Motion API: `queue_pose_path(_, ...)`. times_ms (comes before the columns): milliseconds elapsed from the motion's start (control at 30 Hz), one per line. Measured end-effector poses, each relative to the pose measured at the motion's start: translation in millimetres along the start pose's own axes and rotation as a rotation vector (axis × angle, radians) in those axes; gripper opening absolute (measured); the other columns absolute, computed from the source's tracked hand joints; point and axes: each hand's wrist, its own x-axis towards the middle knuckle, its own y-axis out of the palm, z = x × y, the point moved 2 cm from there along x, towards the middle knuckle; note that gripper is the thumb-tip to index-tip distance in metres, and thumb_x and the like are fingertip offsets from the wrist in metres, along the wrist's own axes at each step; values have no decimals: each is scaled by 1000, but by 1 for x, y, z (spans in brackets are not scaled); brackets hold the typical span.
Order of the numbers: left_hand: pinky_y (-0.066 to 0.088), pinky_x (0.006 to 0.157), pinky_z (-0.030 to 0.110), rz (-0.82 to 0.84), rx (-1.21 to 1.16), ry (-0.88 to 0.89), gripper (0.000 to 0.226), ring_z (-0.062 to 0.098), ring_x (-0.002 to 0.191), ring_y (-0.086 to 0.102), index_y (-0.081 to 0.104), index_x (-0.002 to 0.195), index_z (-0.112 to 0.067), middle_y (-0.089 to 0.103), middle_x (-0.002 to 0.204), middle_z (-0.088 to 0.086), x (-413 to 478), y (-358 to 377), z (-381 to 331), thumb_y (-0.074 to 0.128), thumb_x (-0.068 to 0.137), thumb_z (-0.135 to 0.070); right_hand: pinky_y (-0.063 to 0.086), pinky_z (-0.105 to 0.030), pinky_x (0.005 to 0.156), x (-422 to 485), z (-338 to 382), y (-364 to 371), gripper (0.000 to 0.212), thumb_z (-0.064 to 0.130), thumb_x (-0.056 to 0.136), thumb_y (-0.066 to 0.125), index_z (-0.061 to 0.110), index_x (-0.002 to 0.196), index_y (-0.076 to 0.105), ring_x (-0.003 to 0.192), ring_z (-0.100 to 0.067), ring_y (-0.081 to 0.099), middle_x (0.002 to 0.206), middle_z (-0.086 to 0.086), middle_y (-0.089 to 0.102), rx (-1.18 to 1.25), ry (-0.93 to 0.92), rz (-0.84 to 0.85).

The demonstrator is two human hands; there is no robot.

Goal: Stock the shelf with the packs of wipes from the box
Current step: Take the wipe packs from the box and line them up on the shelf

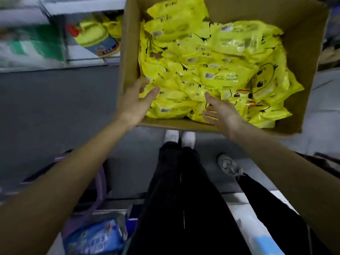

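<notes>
both hands reach into the box (pixel 128 52) at upper centre: left hand (pixel 134 102) and right hand (pixel 219 111) spread, fingers loose, holding nothing, over the yellow packs (pixel 202 61) piled inside.

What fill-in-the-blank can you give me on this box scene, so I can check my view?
The packs of wipes are ____ in colour.
They lie in a ____ box.
The left hand and right hand reach in, gripping nothing, both ____ (open or shut).
Missing words: yellow; cardboard; open.
</notes>
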Motion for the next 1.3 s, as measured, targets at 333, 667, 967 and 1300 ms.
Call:
queue_pose_path(333,39,81,7,-129,-174,60,35,7,113,56,60,123,-17,63,122,-4,55,27,-1,56,96,-39,56,-26,75,50,2,32,86,57,74,72,3,135,44,106,-21,60,119,-13,54,338,263,-21)
queue_pose_path(667,39,83,5,-78,-226,79,34,7,119,54,59,124,-18,61,127,-1,57,40,10,55,96,-37,51,-15,61,65,24,63,31,46,97,47,15,92,46,77,-14,48,81,-2,43,257,252,31)
queue_pose_path(967,41,90,11,-85,-245,99,32,8,119,54,61,123,-18,62,125,-1,56,36,6,56,96,-36,47,-25,63,66,8,56,40,32,84,71,18,117,54,89,-18,53,111,-7,54,442,302,-186)
queue_pose_path(1300,42,91,17,-28,-317,95,29,7,112,56,60,121,-17,62,122,0,45,49,-8,57,96,-32,56,-37,84,32,-17,11,59,8,85,69,10,138,44,99,-23,64,126,-9,59,627,158,-68)
